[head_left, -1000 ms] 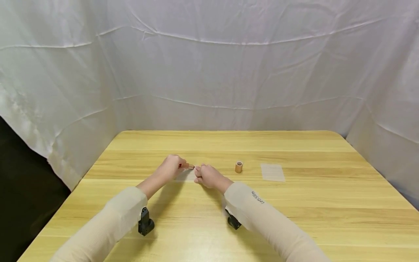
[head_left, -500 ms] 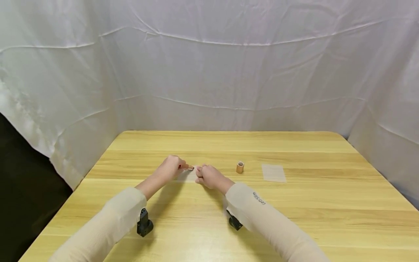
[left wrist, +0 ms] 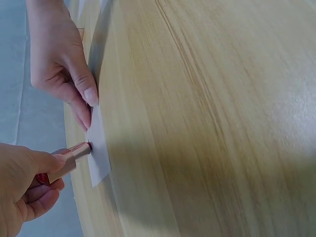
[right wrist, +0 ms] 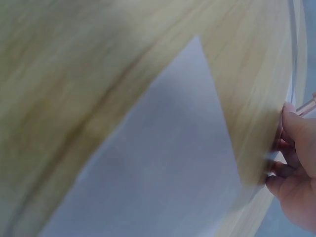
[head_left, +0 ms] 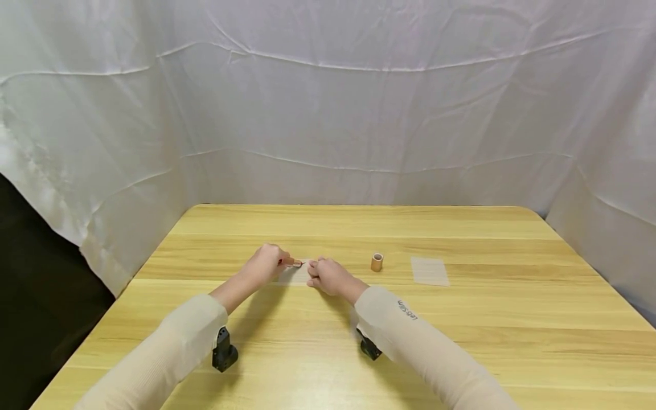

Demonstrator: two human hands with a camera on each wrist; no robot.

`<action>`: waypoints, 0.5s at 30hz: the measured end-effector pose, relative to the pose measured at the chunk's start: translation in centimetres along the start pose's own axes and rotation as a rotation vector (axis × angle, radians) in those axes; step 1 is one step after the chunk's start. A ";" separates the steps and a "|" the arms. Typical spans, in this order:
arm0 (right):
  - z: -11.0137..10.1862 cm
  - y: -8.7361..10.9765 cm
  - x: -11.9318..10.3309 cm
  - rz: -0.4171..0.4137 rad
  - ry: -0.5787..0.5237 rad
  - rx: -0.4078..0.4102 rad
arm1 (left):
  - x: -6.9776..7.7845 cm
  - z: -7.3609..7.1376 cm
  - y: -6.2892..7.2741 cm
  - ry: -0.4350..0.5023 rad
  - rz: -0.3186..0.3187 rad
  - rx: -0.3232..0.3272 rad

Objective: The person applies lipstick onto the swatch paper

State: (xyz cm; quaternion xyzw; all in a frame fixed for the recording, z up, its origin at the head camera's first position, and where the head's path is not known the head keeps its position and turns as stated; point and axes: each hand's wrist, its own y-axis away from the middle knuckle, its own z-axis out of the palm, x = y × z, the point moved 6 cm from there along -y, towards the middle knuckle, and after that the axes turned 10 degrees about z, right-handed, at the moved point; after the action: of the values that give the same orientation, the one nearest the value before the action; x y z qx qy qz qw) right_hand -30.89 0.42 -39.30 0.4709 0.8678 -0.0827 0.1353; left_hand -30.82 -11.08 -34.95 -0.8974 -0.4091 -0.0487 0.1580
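And the left grip (left wrist: 29, 185) pinches the copper-coloured lipstick (left wrist: 65, 167), tip right at the white paper (left wrist: 100, 157) on the desk (head_left: 512, 347); opposite, the right grip (left wrist: 63, 61), thumb and forefinger slightly apart, presses that paper! Further right, an upright cap (head_left: 376, 263), then a second sheet (head_left: 429, 271).

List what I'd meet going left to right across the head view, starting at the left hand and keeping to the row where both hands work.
Left hand, lipstick-like tube, right hand, open-topped copper-colored cylinder, pale square sheet.
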 end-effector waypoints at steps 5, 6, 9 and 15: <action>0.0 0.1 0.0 0.003 -0.008 -0.001 | 0.0 0.0 0.1 -0.007 -0.009 -0.014; 0.0 0.1 0.0 -0.001 -0.009 0.001 | 0.0 0.0 0.1 -0.009 -0.007 -0.016; 0.0 0.1 0.0 -0.013 -0.001 0.011 | 0.0 -0.1 0.2 -0.015 -0.010 -0.024; 0.0 0.0 0.0 -0.023 0.012 0.022 | 0.1 -0.4 0.5 -0.031 -0.032 -0.046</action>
State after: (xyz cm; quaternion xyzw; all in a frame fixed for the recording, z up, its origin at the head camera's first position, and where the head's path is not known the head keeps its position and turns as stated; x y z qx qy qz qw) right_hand -30.90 0.41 -39.26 0.4631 0.8729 -0.0910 0.1241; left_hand -30.32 -11.45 -34.71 -0.8948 -0.4246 -0.0468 0.1300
